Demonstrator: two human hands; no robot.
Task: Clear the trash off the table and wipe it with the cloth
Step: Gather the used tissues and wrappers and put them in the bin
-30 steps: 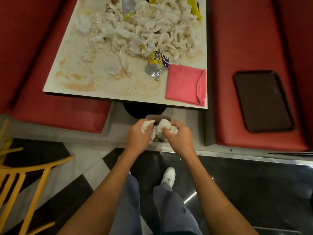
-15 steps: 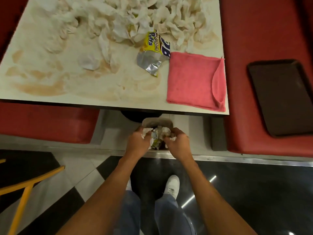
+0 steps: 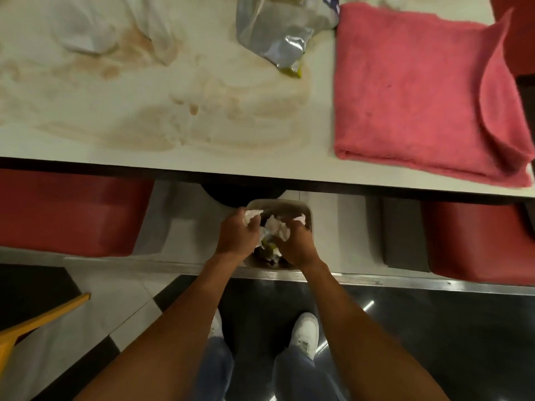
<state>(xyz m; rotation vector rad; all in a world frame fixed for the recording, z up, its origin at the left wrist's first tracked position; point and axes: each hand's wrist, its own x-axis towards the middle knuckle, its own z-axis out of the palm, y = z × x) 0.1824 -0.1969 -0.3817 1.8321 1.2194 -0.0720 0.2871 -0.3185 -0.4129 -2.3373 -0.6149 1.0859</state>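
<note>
While left hand (image 3: 238, 237) and right hand (image 3: 296, 246) are curling round crumpled white paper napkins (image 3: 274, 226) over the grey plastic bin (image 3: 307, 211), releasing low is looking safest

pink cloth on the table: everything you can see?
The cloth is pink, with a terry-like nap, folded into a thick rectangle; a loose flap curls over along its right side. A few small dark specks dot the top. It lies flat at the table's near right corner, just short of the edge. A foil wrapper appears to touch its far left corner.
</note>
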